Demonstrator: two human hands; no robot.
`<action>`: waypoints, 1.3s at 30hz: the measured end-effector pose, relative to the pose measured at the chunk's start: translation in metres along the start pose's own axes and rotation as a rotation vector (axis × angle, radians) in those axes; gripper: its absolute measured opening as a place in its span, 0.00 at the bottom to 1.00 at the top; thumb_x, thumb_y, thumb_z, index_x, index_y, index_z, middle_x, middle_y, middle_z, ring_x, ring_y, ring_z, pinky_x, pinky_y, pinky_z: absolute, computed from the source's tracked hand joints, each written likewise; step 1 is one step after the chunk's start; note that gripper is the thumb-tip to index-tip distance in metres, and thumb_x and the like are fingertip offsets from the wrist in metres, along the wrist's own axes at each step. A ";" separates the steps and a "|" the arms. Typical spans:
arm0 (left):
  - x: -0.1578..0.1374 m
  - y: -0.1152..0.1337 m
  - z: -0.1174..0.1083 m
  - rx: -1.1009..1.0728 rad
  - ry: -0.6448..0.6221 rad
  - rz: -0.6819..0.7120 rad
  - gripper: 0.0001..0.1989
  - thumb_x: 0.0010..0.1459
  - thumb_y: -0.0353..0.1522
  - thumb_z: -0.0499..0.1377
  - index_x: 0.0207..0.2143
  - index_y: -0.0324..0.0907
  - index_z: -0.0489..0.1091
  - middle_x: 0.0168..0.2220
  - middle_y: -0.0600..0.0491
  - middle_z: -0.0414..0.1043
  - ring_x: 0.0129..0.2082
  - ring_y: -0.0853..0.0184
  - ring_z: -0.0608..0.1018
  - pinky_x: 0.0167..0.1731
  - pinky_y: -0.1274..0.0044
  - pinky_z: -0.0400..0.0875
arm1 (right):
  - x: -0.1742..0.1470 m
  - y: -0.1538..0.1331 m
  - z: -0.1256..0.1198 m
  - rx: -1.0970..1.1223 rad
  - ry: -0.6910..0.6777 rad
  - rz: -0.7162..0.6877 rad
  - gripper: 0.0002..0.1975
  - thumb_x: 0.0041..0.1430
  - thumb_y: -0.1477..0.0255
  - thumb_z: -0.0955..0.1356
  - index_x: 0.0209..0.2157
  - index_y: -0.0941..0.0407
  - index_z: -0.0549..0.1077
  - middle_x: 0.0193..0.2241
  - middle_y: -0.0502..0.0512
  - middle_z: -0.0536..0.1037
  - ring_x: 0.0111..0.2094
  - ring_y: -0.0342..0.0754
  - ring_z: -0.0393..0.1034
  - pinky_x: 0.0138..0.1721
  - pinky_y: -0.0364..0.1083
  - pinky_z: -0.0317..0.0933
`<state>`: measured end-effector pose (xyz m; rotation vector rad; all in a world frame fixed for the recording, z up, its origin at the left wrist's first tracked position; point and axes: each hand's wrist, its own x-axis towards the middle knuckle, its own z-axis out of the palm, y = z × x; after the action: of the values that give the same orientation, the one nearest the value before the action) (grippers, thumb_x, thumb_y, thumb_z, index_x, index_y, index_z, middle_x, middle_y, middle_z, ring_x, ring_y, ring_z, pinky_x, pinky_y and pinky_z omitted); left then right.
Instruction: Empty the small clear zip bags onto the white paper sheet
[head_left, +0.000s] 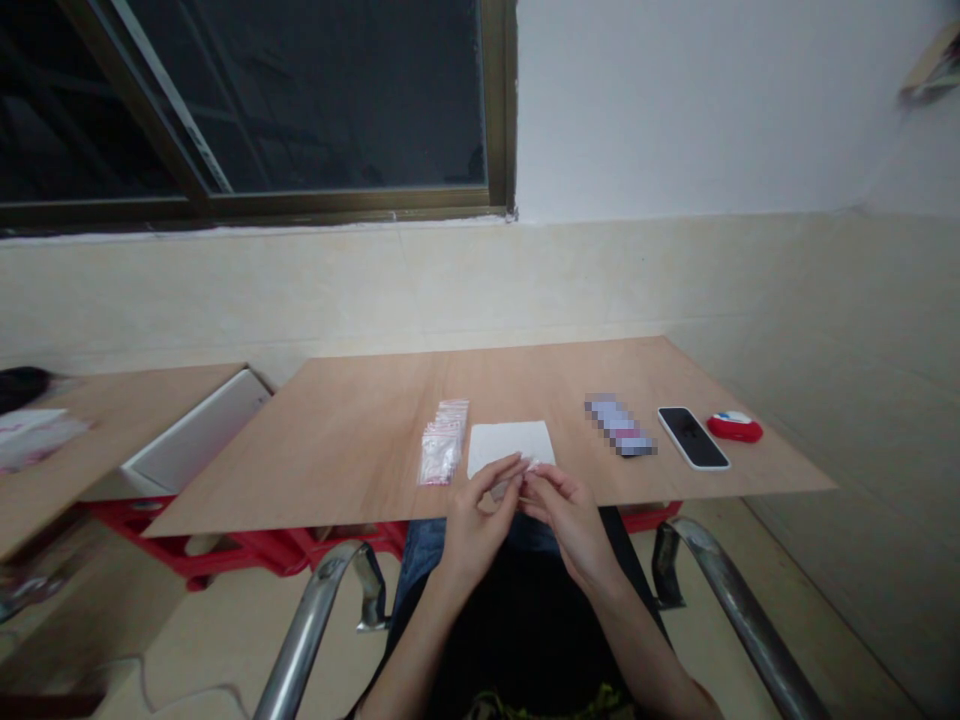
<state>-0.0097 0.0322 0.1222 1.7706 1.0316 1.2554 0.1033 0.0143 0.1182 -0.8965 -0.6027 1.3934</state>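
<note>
My left hand (pixel 484 510) and my right hand (pixel 566 515) meet over the near edge of the table, fingertips pinched together. Between them is a small clear plastic bag (pixel 531 465), mostly hidden by the fingers. Just beyond the hands a white sheet of paper (pixel 510 438) lies flat on the wood, its near edge partly covered by them. Left of the paper sits an overlapping row of small clear zip bags (pixel 444 445) with reddish marks at their edges.
On the right of the wooden table (pixel 360 430) lie a blurred-out item (pixel 620 425), a phone (pixel 693 438) and a red-and-white case (pixel 735 427). Metal chair arms (pixel 315 620) flank me. Red stools (pixel 262 550) stand below. A second table (pixel 172 385) is at left.
</note>
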 end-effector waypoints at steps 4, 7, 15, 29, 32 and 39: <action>0.000 -0.001 -0.001 0.055 0.075 -0.011 0.10 0.55 0.31 0.58 0.40 0.38 0.71 0.38 0.48 0.76 0.40 0.65 0.78 0.43 0.72 0.72 | 0.001 0.001 0.000 -0.021 0.016 0.012 0.14 0.39 0.65 0.74 0.27 0.58 0.74 0.29 0.53 0.77 0.31 0.48 0.73 0.39 0.50 0.68; 0.000 -0.006 -0.003 0.138 0.125 0.018 0.10 0.53 0.33 0.60 0.37 0.38 0.72 0.35 0.48 0.77 0.37 0.64 0.78 0.41 0.71 0.73 | 0.002 0.002 -0.001 -0.011 0.020 0.024 0.14 0.40 0.65 0.74 0.27 0.59 0.73 0.29 0.54 0.77 0.30 0.47 0.73 0.38 0.49 0.69; -0.002 -0.011 0.000 0.133 0.087 0.026 0.11 0.55 0.34 0.57 0.39 0.39 0.71 0.34 0.50 0.76 0.34 0.67 0.78 0.36 0.77 0.73 | 0.008 0.010 -0.006 -0.029 0.030 0.054 0.13 0.44 0.63 0.71 0.26 0.58 0.70 0.22 0.52 0.76 0.25 0.46 0.73 0.29 0.46 0.69; -0.005 -0.021 0.003 0.034 0.088 -0.047 0.13 0.55 0.36 0.57 0.41 0.39 0.70 0.36 0.49 0.75 0.36 0.66 0.78 0.39 0.73 0.74 | 0.012 0.009 -0.013 -0.076 -0.098 0.123 0.16 0.43 0.60 0.71 0.25 0.60 0.72 0.21 0.53 0.76 0.23 0.44 0.71 0.30 0.45 0.69; -0.003 -0.020 0.000 0.052 0.082 -0.026 0.12 0.54 0.35 0.58 0.39 0.39 0.71 0.34 0.49 0.75 0.34 0.66 0.78 0.36 0.75 0.74 | 0.014 0.006 -0.015 -0.088 -0.097 0.115 0.16 0.44 0.60 0.71 0.24 0.60 0.72 0.21 0.53 0.76 0.23 0.44 0.72 0.30 0.45 0.68; -0.001 -0.018 0.000 -0.028 0.026 -0.080 0.12 0.54 0.33 0.58 0.41 0.39 0.68 0.32 0.51 0.74 0.33 0.68 0.77 0.36 0.76 0.73 | 0.010 0.001 -0.009 -0.114 -0.101 0.108 0.16 0.43 0.61 0.72 0.27 0.58 0.68 0.23 0.50 0.74 0.24 0.44 0.71 0.26 0.44 0.68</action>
<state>-0.0139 0.0393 0.1056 1.6795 1.0838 1.2408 0.1112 0.0223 0.1110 -0.9652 -0.7256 1.5202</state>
